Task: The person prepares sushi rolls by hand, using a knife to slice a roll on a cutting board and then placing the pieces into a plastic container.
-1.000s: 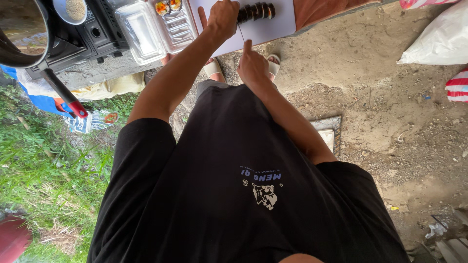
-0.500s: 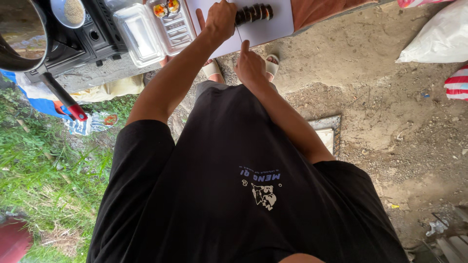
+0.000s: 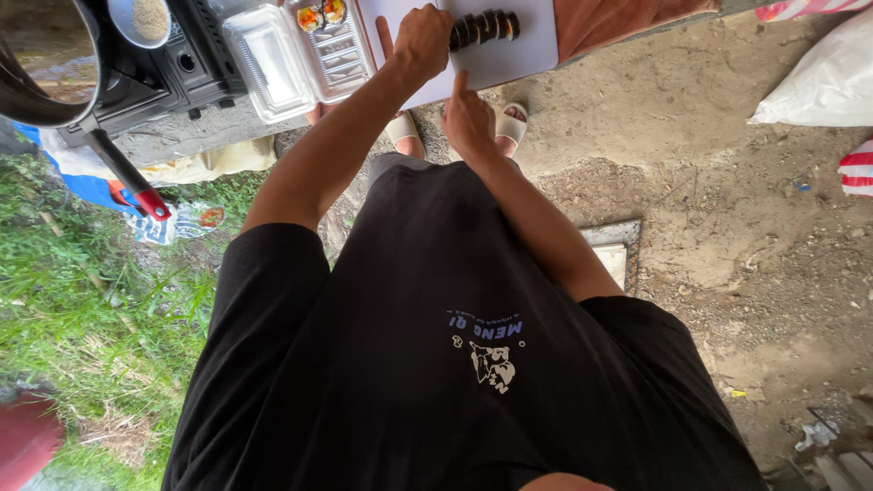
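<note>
**Hands at a sliced seaweed roll on a white board**

At the top centre of the frame, a dark seaweed-wrapped rice roll (image 3: 484,27) is lying on a white cutting board (image 3: 518,55), already divided into a row of slices pressed side by side. The left hand (image 3: 423,41) is resting at the left end of the roll, fingers curled down over it; its grip is looking closed around that end, though the fingertips are hidden behind the knuckles. The right hand (image 3: 468,118) is hanging below the board's near edge with the index finger pointing up and touching the board; whether it is holding anything I cannot tell.

Left of the board, a clear plastic tray (image 3: 332,41) is carrying two cut pieces with orange and yellow filling in its upper corner, and an empty clear lid (image 3: 273,59) is sitting beside it. In the upper left, a black portable stove (image 3: 173,73) is bearing a dark pan (image 3: 41,59) with a red-tipped handle, and a small bowl (image 3: 145,18) of pale grains is standing near it.

The roll is likely handling as light, soft and loose: slices could topple or shed filling if squeezed. Taking hold from both ends, pressing the slices gently together, or lifting single pieces by their seaweed sides, seems safest.
</note>
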